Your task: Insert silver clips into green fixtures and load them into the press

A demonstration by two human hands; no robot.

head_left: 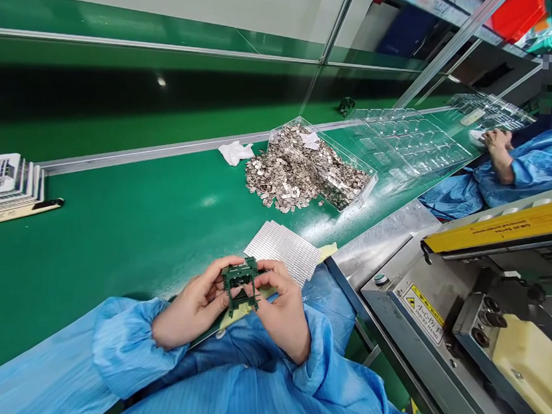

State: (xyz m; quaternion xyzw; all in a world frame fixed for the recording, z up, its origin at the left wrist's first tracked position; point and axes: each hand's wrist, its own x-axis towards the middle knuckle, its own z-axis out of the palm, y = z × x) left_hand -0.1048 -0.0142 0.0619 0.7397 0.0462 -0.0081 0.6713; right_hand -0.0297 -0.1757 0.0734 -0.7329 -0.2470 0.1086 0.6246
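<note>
Close to my body I hold a small dark green plastic frame [241,286], with openings through its middle. My left hand [202,298] grips its left side, thumb below and fingers behind. On its right side my right hand [282,305] pinches it between thumb and fingers. Just beyond my right hand lies a silvery sheet marked in a fine grid [285,248]. Farther out, a heap of small metal pieces [282,179] spills from a clear plastic tray [369,191]. Whether a small part sits inside the frame is too fine to tell.
A machine with a yellow label strip [506,226] stands at the right. Clear blister trays [408,140] lie beyond the heap, near a crumpled white tissue [235,153]. At the left are stacked white cards [4,178]. A co-worker's hands [499,142] are at the far right.
</note>
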